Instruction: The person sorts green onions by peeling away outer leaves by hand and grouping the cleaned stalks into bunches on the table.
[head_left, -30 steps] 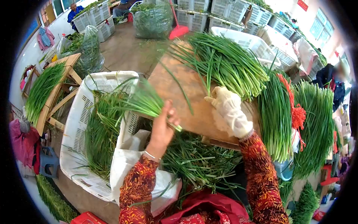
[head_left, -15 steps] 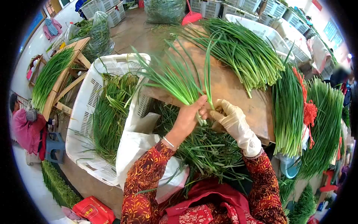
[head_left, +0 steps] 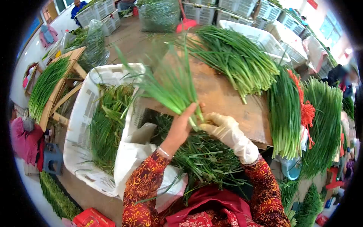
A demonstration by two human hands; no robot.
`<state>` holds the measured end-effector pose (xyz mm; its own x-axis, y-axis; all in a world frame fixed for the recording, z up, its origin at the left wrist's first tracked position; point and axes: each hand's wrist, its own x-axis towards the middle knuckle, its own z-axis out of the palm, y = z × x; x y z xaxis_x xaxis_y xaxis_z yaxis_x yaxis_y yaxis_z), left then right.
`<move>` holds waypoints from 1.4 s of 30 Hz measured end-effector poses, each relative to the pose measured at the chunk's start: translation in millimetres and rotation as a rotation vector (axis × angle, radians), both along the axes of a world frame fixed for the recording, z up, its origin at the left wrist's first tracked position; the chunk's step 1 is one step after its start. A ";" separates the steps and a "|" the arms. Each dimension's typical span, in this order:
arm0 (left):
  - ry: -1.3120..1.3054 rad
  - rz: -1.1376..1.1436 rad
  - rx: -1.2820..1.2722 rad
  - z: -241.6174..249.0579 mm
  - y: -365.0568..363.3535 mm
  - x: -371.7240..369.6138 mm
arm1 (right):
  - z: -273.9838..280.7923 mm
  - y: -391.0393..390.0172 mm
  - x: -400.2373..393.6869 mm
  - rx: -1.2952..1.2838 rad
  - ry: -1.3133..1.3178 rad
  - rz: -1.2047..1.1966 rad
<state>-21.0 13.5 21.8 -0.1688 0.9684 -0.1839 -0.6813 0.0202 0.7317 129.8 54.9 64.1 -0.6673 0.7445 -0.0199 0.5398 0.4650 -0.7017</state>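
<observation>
My bare left hand (head_left: 182,123) is closed around a small bunch of garlic chives (head_left: 170,96). Their green leaves fan up and left, blurred by motion, and the pale stalk ends poke out below my fingers. My right hand (head_left: 227,132), in a whitish glove, has bent, closed fingers right beside those stalk ends. What its fingertips pinch, if anything, is hidden. Beneath both hands lies a heap of loose green leaves (head_left: 208,157). Just beyond them is a wooden board (head_left: 219,102) carrying a large pile of garlic chives (head_left: 242,62).
A white plastic crate (head_left: 77,132) with loose leaves stands at left, a white sack (head_left: 132,155) by its near side. Upright chives bundles (head_left: 285,117) with red ties (head_left: 307,113) stand at right. Stacked crates (head_left: 232,19) and a red dustpan (head_left: 186,25) are behind.
The separate stalk my right hand held upright now stands against the bunch in my left hand. Both hands have shifted slightly down and left in view, and the leaves are swinging.
</observation>
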 end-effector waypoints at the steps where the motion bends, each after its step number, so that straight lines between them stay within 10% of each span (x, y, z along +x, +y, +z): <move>1: -0.019 0.024 -0.018 4.1 -0.6 -0.8 | 2.8 6.6 2.6 -0.052 0.073 -0.020; 2: -0.119 -0.022 0.109 -9.9 3.8 -7.9 | -2.3 30.7 8.7 0.478 0.189 -0.182; 10: -0.257 -0.014 0.064 -12.0 7.9 -2.7 | -5.0 106.8 14.8 0.730 -0.445 -0.394; 20: -0.139 0.002 0.052 -14.8 7.6 7.2 | -0.7 7.3 2.9 -0.489 0.371 -0.320; 33: 0.029 -0.014 0.023 -21.7 5.7 7.7 | -13.6 -27.2 4.0 -0.170 0.220 -0.133; 42: -0.117 -0.055 -0.030 -11.7 -2.1 5.1 | -16.9 42.8 -10.5 -0.484 0.561 -0.344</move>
